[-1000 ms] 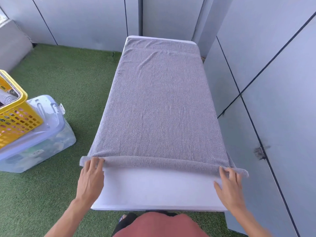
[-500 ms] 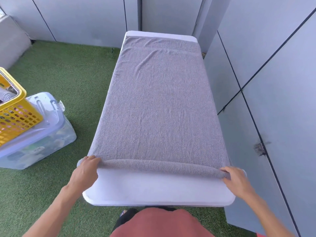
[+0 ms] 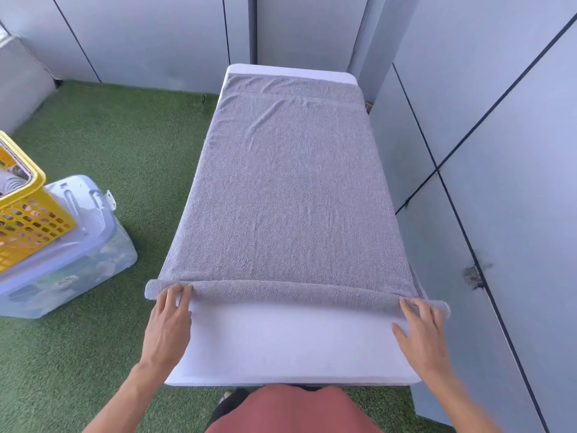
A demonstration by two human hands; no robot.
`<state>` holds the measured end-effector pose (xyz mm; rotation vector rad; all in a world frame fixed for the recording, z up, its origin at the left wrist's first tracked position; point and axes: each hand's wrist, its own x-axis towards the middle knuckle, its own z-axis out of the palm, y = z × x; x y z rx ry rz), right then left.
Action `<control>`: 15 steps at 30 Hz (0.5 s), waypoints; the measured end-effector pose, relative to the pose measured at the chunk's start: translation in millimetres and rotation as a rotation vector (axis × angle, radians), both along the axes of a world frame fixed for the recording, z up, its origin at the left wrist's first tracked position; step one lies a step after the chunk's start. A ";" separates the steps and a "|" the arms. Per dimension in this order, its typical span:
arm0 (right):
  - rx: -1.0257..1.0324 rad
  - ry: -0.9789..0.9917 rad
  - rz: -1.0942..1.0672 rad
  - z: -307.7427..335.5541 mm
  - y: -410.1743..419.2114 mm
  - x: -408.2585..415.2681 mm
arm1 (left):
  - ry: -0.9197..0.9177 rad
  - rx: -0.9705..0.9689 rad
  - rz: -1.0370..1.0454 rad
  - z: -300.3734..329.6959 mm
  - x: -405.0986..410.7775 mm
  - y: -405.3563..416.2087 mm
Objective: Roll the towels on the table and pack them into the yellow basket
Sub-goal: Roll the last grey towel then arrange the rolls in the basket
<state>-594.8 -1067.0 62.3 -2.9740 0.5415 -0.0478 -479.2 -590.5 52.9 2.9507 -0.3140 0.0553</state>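
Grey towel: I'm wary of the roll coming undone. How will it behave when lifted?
The grey towel is probably floppy: its roll ends droop past the table edges. It looks light, likely unrolling unless gripped. The left hand and right hand only press it.

The person wears a dusty-red top (image 3: 293, 410), its rounded front filling the bottom middle of the head view as plain cloth with no print or seam showing. Both forearms are bare, with no sleeve reaching them. The left hand (image 3: 168, 329) and the right hand (image 3: 421, 335) carry no glove, ring, watch or band.
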 end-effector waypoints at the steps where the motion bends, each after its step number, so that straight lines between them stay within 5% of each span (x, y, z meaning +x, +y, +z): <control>1: 0.029 0.023 -0.012 -1.1 -2.7 7.7 | 0.015 -0.018 0.007 0.0 4.4 -1.1; 11: 0.232 0.159 -0.031 8.8 -12.3 12.5 | 0.230 -0.013 -0.024 9.0 32.8 21.5; 15: 0.458 0.266 -0.089 27.9 -26.2 10.1 | 0.438 -0.198 0.065 19.6 36.9 28.0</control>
